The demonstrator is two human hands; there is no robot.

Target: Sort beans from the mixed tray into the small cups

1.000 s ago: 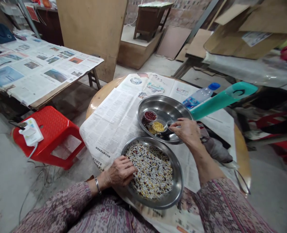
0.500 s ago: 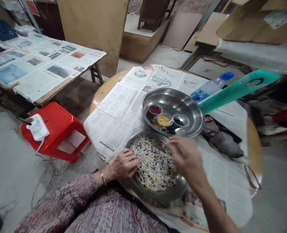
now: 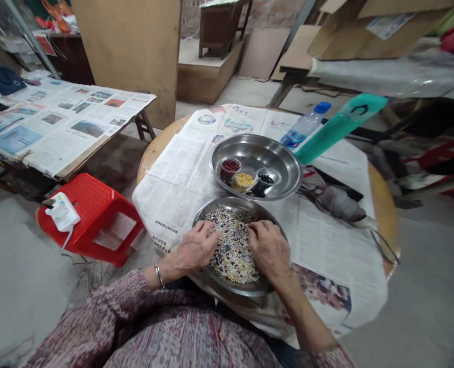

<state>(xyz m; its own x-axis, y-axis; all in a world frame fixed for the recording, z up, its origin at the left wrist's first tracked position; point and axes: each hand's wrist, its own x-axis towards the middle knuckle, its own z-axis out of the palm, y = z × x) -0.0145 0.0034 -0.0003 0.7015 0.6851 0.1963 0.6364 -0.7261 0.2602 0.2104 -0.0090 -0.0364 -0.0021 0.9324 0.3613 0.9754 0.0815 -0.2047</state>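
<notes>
A steel pan of mixed beans (image 3: 227, 210) lies on the near edge of a newspaper-covered round table (image 3: 181, 174). My left hand (image 3: 194, 248) rests on the pan's left side, fingers curled into the beans. My right hand (image 3: 267, 248) lies on the right side, fingertips pinched in the beans; what they hold is too small to see. Behind it a steel bowl (image 3: 280, 163) holds three small cups: red beans (image 3: 230, 166), yellow beans (image 3: 244, 180) and black beans (image 3: 266, 179).
A water bottle (image 3: 304, 129) and a teal plastic object (image 3: 338, 128) lie beyond the bowl. Grey cloth (image 3: 332, 202) and glasses (image 3: 384, 245) sit at the table's right. A red stool (image 3: 92, 214) with a power strip (image 3: 62, 213) stands left, near a papered table (image 3: 58, 122).
My right hand came back from the cups in the far bowl and now sits in the near pan beside my left hand. The camera view shifted slightly.
</notes>
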